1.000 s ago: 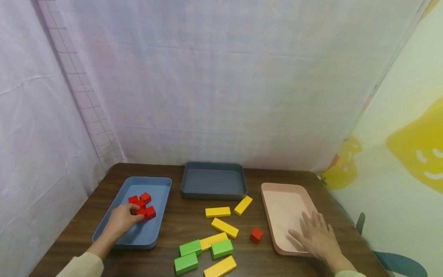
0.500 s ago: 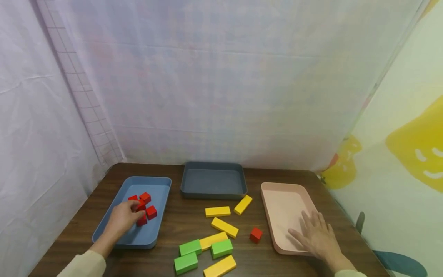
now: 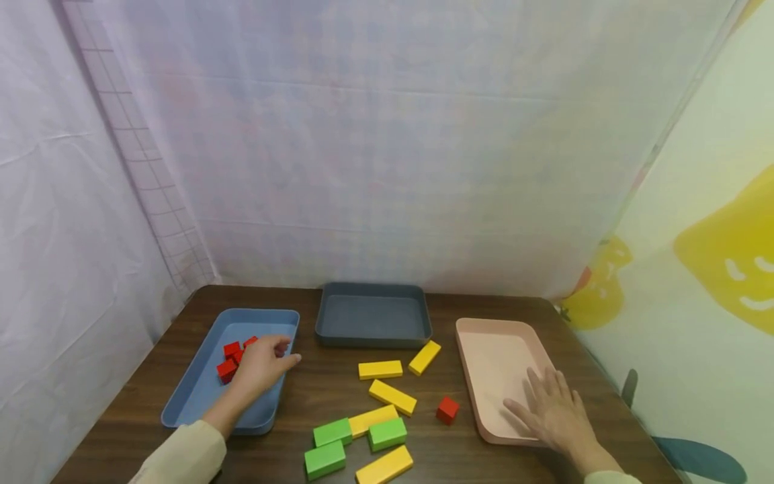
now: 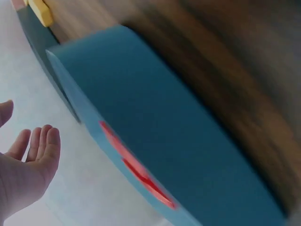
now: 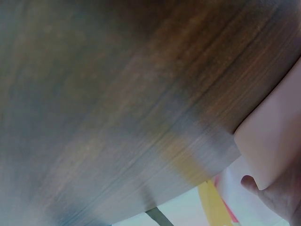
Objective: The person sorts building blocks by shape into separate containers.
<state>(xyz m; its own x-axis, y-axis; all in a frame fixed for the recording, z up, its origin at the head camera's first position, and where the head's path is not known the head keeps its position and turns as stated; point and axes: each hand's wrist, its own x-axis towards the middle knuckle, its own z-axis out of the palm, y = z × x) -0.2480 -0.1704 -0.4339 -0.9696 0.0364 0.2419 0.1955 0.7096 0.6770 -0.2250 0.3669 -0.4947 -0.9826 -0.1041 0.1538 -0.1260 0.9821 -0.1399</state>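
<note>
My left hand [image 3: 261,365] hovers over the right side of the blue tray [image 3: 193,396], its thumb apart from loosely bent fingers with nothing between them. In the left wrist view, the same hand [image 4: 28,165] is beside the tray's wall [image 4: 141,113]. Several red cubes [image 3: 227,370] lie inside the blue tray, partly hidden behind the hand. With fingers spread, my right hand [image 3: 559,415] lies over the near right edge of the pink tray [image 3: 496,349]. A single red cube [image 3: 447,410] sits on the table to the left of the pink tray.
Several yellow blocks [image 3: 393,397] and three green blocks [image 3: 325,460] lie on the middle of the wooden table [image 3: 290,403]. At the back stands a dark grey tray [image 3: 373,319]. White curtain [image 3: 387,168] hangs behind the table.
My left hand has let go of the red cubes, which now sit closer together, and moved right toward the tray's edge. The right hand has stayed in place.
</note>
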